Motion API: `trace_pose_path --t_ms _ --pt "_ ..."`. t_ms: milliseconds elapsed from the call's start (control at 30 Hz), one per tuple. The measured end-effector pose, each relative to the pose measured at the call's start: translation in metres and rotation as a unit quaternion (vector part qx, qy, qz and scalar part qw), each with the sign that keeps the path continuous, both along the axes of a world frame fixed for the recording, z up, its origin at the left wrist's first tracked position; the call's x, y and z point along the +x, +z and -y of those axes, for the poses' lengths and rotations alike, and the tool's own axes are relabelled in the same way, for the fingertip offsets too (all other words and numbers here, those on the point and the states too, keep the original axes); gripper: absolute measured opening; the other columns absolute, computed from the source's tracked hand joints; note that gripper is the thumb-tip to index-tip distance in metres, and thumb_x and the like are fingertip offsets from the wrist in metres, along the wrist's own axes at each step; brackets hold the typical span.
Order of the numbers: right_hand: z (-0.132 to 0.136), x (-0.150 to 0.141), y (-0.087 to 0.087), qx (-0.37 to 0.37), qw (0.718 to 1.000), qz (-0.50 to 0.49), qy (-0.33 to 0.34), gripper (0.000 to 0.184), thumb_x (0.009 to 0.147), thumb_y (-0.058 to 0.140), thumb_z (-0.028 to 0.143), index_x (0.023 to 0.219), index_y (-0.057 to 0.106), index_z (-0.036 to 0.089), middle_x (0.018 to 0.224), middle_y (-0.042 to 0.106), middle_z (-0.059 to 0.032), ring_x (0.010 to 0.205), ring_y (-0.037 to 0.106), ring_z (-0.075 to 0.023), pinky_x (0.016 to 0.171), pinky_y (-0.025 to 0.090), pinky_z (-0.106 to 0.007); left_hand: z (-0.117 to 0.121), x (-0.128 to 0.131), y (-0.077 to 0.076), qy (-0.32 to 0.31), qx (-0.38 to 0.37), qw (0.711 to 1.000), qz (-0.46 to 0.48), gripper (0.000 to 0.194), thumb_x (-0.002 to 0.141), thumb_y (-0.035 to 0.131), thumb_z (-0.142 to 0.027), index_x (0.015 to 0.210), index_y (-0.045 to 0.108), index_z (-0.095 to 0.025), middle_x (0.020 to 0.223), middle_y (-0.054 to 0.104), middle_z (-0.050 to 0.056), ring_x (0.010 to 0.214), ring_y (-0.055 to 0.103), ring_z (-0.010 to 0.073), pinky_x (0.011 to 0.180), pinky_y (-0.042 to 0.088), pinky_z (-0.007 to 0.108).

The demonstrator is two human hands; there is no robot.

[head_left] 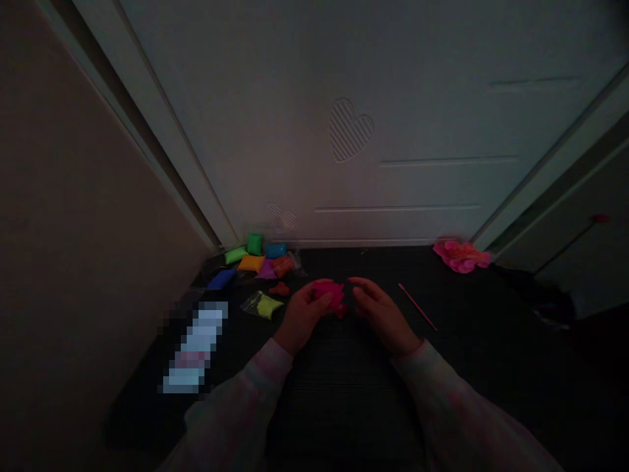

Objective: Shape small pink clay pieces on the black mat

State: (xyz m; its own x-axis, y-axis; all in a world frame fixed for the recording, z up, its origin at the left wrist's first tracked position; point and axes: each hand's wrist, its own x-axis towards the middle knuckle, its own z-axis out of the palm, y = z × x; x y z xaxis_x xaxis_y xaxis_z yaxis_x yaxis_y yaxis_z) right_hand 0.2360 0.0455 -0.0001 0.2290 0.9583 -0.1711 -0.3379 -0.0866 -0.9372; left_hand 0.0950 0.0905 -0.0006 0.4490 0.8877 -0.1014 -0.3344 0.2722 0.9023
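My left hand is closed around a bright pink lump of modelling clay, thumb in front and fingers behind. The lump has an uneven, lobed outline, and part of it is hidden by my fingers. My right hand is just to the right of the clay, with a small gap between them. Its fingers are bent loosely toward the lump, the thumb lies apart, and nothing shows in them. A thin pink stick tool lies on the dark table to the right of that hand.
Packets of coloured clay, including an orange packet and a blue packet, lie at the back left. Nearer are a yellow-green packet and an orange-red piece. Pink flowers rest at the back right, before a white door.
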Motion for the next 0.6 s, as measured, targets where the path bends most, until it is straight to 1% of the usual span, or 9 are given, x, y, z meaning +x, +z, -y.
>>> trace_pose_path --t_ms 100,233,300,400,500,600 --pt "0.0025 -0.0010 0.0035 0.015 0.998 0.048 0.027 0.033 0.062 0.067 0.032 0.093 0.061 0.022 0.060 0.051 0.0061 0.053 0.045 -0.0066 0.052 0.035 -0.021 0.0017 -0.0001 0.0035 -0.007 -0.038 0.999 0.032 0.033 0.059 0.069 -0.021 0.089 0.058 -0.014 0.082 0.064 0.003 0.070 0.060 0.0135 0.066 0.050 0.030" --pt "0.0051 -0.0010 0.0077 0.029 0.984 0.169 0.057 0.025 0.065 0.063 0.031 0.087 0.064 0.020 0.071 0.061 0.0011 0.065 0.053 -0.0113 0.062 0.041 -0.025 0.0036 0.0000 0.0049 -0.042 -0.053 0.998 0.020 0.032 0.059 0.070 -0.022 0.088 0.059 -0.013 0.083 0.064 0.004 0.071 0.060 0.0148 0.067 0.050 0.032" --pt "0.0057 -0.0004 0.0087 0.025 0.979 0.194 0.054 0.021 0.066 0.062 0.031 0.083 0.066 0.020 0.074 0.063 -0.0002 0.068 0.055 -0.0129 0.064 0.041 -0.027 0.0039 -0.0001 0.0048 -0.049 -0.064 0.997 0.014 0.030 0.060 0.069 -0.021 0.087 0.059 -0.013 0.083 0.063 0.004 0.073 0.059 0.0151 0.067 0.049 0.032" --pt "0.0059 0.0005 0.0088 0.025 0.978 0.203 0.051 0.021 0.066 0.062 0.031 0.082 0.066 0.019 0.073 0.063 -0.0006 0.068 0.054 -0.0137 0.063 0.040 -0.027 0.0038 -0.0007 0.0052 -0.061 -0.073 0.995 0.019 0.029 0.062 0.068 -0.020 0.089 0.060 -0.013 0.085 0.063 0.005 0.076 0.059 0.0150 0.069 0.049 0.032" --pt "0.0059 0.0014 0.0089 0.018 0.973 0.219 0.063 0.024 0.064 0.063 0.031 0.085 0.066 0.019 0.065 0.061 0.0013 0.060 0.051 -0.0122 0.057 0.038 -0.026 0.0036 -0.0014 0.0055 -0.079 -0.075 0.994 0.028 0.032 0.064 0.067 -0.020 0.094 0.059 -0.013 0.089 0.063 0.006 0.078 0.059 0.0150 0.072 0.049 0.032" --pt "0.0057 0.0018 0.0097 0.016 0.967 0.245 0.064 0.021 0.065 0.063 0.031 0.081 0.066 0.019 0.060 0.058 0.0021 0.056 0.049 -0.0114 0.054 0.036 -0.025 0.0038 -0.0012 0.0047 -0.086 -0.078 0.993 0.021 0.033 0.064 0.067 -0.020 0.095 0.060 -0.013 0.090 0.063 0.006 0.079 0.058 0.0151 0.072 0.048 0.032"
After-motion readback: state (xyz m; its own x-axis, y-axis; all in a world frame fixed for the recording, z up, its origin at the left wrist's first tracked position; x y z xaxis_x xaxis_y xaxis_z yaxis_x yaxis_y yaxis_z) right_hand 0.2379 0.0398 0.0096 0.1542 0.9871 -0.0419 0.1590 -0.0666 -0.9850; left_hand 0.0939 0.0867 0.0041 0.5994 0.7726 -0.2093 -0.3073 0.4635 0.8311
